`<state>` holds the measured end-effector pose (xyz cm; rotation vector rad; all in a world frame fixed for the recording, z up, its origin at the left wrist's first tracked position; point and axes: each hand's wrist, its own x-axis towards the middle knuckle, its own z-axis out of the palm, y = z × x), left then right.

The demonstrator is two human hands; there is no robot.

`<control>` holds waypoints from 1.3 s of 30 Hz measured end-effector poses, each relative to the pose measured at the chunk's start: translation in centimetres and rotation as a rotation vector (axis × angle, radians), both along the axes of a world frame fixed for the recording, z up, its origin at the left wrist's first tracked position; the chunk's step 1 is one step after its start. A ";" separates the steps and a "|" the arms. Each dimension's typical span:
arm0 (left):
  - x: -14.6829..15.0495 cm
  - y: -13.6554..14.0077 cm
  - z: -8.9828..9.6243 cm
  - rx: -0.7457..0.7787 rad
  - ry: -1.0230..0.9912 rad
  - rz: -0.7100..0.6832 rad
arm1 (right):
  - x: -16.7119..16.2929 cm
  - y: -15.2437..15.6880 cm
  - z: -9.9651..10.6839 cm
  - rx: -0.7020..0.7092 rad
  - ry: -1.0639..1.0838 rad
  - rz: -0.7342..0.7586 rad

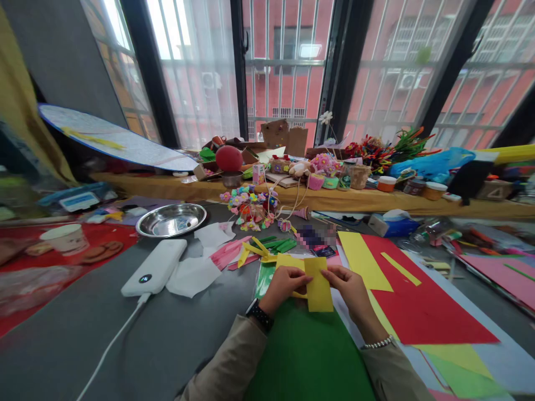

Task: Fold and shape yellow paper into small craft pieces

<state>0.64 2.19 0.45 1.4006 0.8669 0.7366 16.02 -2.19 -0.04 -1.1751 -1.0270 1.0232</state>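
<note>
Between my two hands is a small yellow paper rectangle (320,292), held upright above a green sheet (309,351). My left hand (285,285) pinches its left edge, a dark watch on that wrist. At its upper right edge, my right hand (349,285) is closed in a pinch; a beaded bracelet circles that wrist. More yellow paper (290,260) shows behind my left hand, partly hidden. Just beyond lie folded yellow strips (253,250), green strips (281,245) and pink paper (229,252).
A red sheet (434,306) carrying yellow pieces spreads to the right. On the left are a white power bank (155,267) with its cable, a metal plate (142,227) and a paper cup (67,239). Flower crafts (251,209) stand ahead, below a crowded window ledge.
</note>
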 end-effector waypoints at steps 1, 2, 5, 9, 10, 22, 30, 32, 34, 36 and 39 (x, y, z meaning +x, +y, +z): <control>0.0 0.0 0.0 -0.002 0.004 -0.005 | 0.0 0.0 0.0 -0.001 -0.011 -0.001; 0.0 0.0 0.0 -0.005 0.006 -0.012 | 0.0 0.0 0.0 0.000 -0.033 -0.014; 0.1 0.0 -0.1 0.028 0.004 -0.017 | -0.1 -0.1 0.0 0.011 -0.114 -0.082; 0.0 0.0 0.0 0.122 0.018 0.085 | -0.3 -0.2 0.1 0.009 -0.097 -0.062; -0.1 0.0 0.0 0.124 0.019 0.105 | -0.4 -0.2 0.1 0.007 -0.084 -0.033; -0.2 -0.2 0.4 0.105 0.019 0.025 | -0.3 -0.4 0.3 -0.015 -0.237 -0.062; 0.0 -0.1 0.1 0.219 0.010 0.015 | 0.1 -0.3 0.7 -0.027 -0.496 -0.059; -0.1 0.0 0.1 0.271 -0.005 0.036 | 0.0 -0.5 1.1 -0.033 -0.599 0.016; -0.1 0.0 0.3 0.338 0.034 0.015 | -0.2 -0.6 1.3 -0.032 -0.672 0.101; -0.2 -0.1 0.4 0.415 0.113 -0.020 | -0.3 -0.7 1.4 -0.027 -0.720 0.158; -0.3 -0.3 0.6 0.485 0.192 -0.017 | -0.3 -0.7 1.4 -0.004 -0.741 0.199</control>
